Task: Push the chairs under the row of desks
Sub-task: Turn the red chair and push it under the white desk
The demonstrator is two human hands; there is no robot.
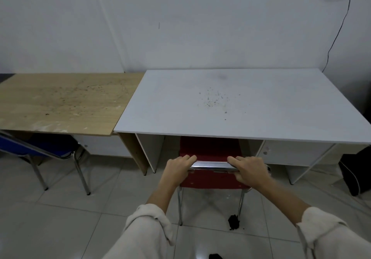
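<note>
A red chair [210, 150] with chrome legs stands at the white desk [230, 102], its seat partly under the desktop. My left hand [178, 168] and my right hand [250, 170] both grip the chrome top bar of its backrest, one at each end. A blue chair [40, 145] with chrome legs stands at the far left, its seat partly under the wooden desk [60, 102]. The two desks stand side by side against the white wall.
A black bag or box [357, 170] sits on the floor right of the white desk. A small dark clump [233, 221] lies on the tiles by the red chair's rear right leg. A black cable [339, 28] hangs down the wall. Grey tiled floor surrounds me.
</note>
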